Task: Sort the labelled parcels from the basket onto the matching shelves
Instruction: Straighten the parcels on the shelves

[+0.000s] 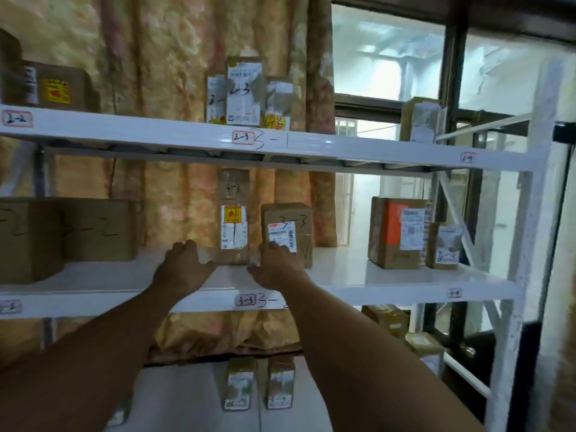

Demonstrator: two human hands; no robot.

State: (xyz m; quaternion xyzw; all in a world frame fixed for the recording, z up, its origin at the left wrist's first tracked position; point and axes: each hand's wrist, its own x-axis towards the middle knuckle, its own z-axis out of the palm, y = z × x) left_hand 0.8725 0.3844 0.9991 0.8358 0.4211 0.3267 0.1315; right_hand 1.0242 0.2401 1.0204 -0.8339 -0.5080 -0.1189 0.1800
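A tall cardboard parcel [234,194] marked 3-3, with a yellow sticker and white labels, stands upright on the white shelf [343,275] above the 3-3 tag [246,300]. My left hand [184,266] grips its lower left side, thumb reaching towards the front. At the lower right corner my right hand [277,266] holds the parcel, its fingers lying in front of a shorter box [286,215], also marked 3-3, which stands just to the right. No basket is in view.
The shelf above carries the 2-3 tag [241,137] with three labelled parcels [244,88]. Large 3-2 boxes [96,229] stand at the left and two boxes [396,232] at the right of my shelf. Two small parcels [238,385] stand one shelf below. A curtain hangs behind the rack.
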